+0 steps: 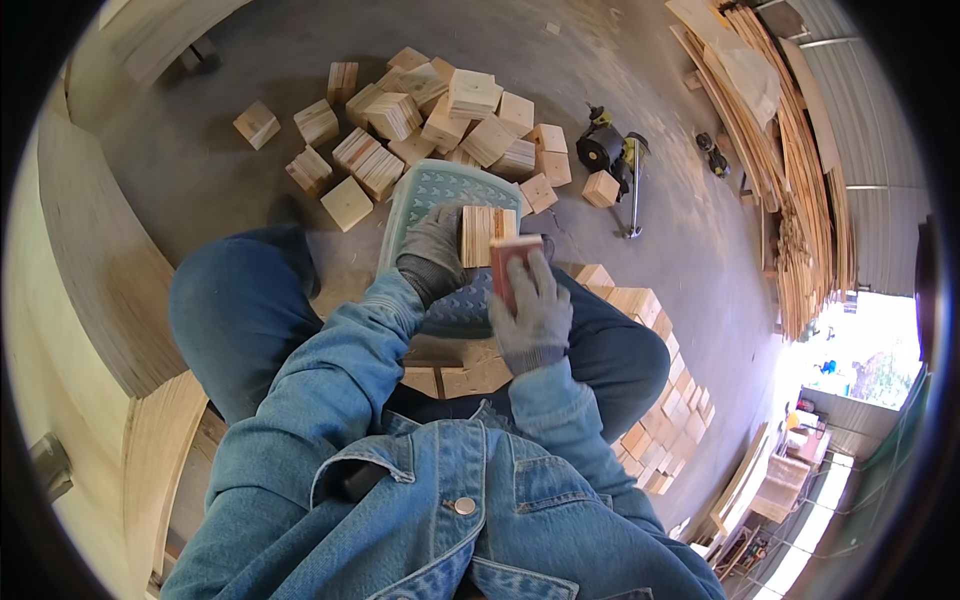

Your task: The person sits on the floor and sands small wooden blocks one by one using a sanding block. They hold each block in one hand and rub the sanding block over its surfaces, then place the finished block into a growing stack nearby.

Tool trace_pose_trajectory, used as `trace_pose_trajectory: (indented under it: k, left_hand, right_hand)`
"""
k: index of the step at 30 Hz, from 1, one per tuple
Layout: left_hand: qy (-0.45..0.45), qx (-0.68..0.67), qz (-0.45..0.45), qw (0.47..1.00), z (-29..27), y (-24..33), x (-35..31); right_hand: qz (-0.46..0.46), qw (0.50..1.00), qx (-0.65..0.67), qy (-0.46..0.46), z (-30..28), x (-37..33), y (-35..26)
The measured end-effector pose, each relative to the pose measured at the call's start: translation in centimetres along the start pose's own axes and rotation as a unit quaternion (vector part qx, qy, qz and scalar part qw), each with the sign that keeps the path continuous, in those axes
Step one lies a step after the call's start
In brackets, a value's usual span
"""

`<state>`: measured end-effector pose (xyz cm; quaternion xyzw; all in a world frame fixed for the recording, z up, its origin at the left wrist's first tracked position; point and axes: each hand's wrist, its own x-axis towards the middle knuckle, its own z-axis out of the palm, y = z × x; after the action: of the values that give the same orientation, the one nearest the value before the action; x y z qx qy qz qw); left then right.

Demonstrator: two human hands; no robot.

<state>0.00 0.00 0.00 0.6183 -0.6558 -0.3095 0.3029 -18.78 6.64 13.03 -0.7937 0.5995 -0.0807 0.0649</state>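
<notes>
A layered plywood block (pixel 478 236) stands on the pale green plastic stool (pixel 398 215) between my knees. Against its left side, my gloved left hand (pixel 433 248) grips it. In my gloved right hand (pixel 532 312) is a flat reddish-brown sanding block (pixel 508 262), its far end close to the plywood block's right side. Whether the two touch, I cannot tell. The fingers of my right hand lie over the top of the sanding block.
A loose heap of wooden blocks (pixel 490 140) lies beyond the stool. Right of it is a yellow-and-black power tool (pixel 603 145). Stacked blocks (pixel 650 430) stand beside my right knee. Long boards (pixel 790 190) lean at the far right; a curved wooden sheet (pixel 90 260) is at left.
</notes>
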Motion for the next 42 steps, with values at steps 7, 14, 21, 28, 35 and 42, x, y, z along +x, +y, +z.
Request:
trace_pose_trajectory:
  k: [7, 14, 21, 28, 35, 42]
  left_hand:
    - [0.02, 0.001, -0.015, 1.0, -1.2, 0.2, -0.7]
    - [0.042, -0.034, 0.012, 0.998, 0.1, -0.4, 0.4]
    - [0.0, -0.012, -0.022, 1.0, -1.4, 1.2, -0.4]
    - [0.023, -0.003, -0.021, 1.0, -0.2, 0.5, -0.3]
    - [0.051, -0.055, -0.001, 0.997, 0.3, -0.3, 0.2]
    - [0.035, -0.021, 0.0, 0.999, -0.6, 0.2, -0.6]
  right_hand:
    - [0.0, 1.0, -0.003, 0.021, 0.8, 2.7, -0.7]
    - [0.035, 0.998, 0.012, 0.049, 0.9, 10.0, 0.8]
    - [-0.013, 0.999, 0.016, 0.031, -0.3, -0.2, -0.2]
    - [-0.013, 0.999, -0.008, 0.034, 0.2, 2.3, 0.1]
    - [0.058, 0.998, 0.003, 0.041, 1.5, 12.7, 1.4]
    - [-0.035, 0.998, 0.015, 0.049, 0.9, 1.8, -0.9]
